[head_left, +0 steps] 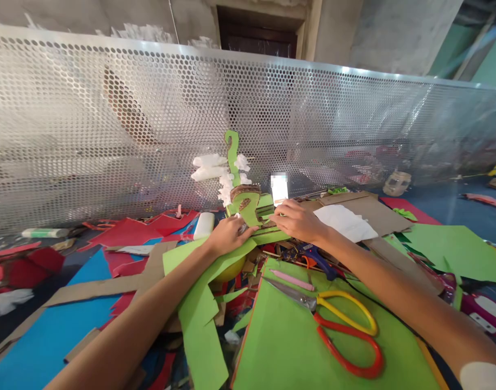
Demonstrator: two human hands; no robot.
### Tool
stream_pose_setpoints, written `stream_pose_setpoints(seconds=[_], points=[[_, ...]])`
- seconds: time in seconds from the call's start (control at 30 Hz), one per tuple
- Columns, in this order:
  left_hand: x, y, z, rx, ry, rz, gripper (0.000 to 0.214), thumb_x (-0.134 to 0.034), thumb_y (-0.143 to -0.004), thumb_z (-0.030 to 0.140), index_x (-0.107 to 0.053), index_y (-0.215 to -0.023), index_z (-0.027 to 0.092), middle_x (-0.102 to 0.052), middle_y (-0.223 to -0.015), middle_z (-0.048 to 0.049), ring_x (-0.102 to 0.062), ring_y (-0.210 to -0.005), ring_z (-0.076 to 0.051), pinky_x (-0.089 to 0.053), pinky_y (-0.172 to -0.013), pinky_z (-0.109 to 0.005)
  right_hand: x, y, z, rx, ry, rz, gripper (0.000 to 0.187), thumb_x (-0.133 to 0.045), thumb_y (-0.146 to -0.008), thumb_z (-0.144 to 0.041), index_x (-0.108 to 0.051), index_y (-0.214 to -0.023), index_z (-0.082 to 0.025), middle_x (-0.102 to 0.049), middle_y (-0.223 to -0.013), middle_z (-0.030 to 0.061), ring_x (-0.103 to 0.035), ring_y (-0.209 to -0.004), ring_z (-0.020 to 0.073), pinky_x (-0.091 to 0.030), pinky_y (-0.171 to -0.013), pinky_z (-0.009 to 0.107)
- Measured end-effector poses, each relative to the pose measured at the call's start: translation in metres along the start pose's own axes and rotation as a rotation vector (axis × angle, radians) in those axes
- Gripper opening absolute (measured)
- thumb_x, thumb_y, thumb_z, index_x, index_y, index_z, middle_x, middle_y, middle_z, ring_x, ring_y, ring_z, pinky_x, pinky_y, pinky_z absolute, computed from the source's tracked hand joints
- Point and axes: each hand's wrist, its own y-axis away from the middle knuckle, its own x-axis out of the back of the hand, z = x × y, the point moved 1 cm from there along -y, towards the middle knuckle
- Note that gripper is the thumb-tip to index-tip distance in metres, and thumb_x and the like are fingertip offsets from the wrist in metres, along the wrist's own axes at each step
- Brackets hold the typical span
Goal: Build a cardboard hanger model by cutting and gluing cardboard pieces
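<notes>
In front of me stands a green cardboard craft (248, 206) with curled upright pieces and white ruffled bits (210, 167) on its left and upper parts. My left hand (230, 234) is closed on the craft's lower left side, thumb and fingers at the base of a curved piece. At the craft's right side, my right hand (298, 219) has its fingers pinched together; whatever is between them is too small to make out. Below the hands lie scissors (308, 300) with one yellow and one red handle, a pink pencil-like stick (291, 279) and a blue glue gun (321, 260).
A perforated metal panel (170, 124) runs behind the work. Green sheets (268, 336), blue sheets (40, 341), red scraps (126, 233) and brown cardboard (353, 214) cover the floor. A bright phone-like screen (279, 192) stands behind my right hand. A clear jar (397, 184) is farther right.
</notes>
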Motion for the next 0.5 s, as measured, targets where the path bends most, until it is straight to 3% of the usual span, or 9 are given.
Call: stream_pose_setpoints(seconds=[0.33, 0.5], points=[[0.0003, 0.0002, -0.0001, 0.000, 0.027, -0.002, 0.057, -0.046, -0.101, 0.063, -0.039, -0.059, 0.024, -0.055, -0.057, -0.0044, -0.053, -0.053, -0.017, -0.032, -0.055, -0.031, -0.0053, -0.0027, -0.0055, -0.031, 0.106, 0.013, 0.029, -0.045, -0.105, -0.013, -0.073, -0.098, -0.016, -0.067, -0.095, 0.0106, -0.054, -0.096, 0.0249, -0.044, -0.088, 0.041], [0.0003, 0.0008, 0.0001, 0.005, 0.014, 0.007, 0.058, -0.045, -0.101, 0.063, -0.038, -0.059, 0.024, -0.053, -0.056, -0.0040, -0.054, -0.053, -0.018, -0.033, -0.056, -0.032, -0.0006, -0.0094, -0.0021, -0.150, 0.004, 0.092, 0.023, -0.051, -0.101, -0.013, -0.072, -0.094, -0.018, -0.069, -0.099, 0.0104, -0.058, -0.098, 0.0245, -0.047, -0.092, 0.041]])
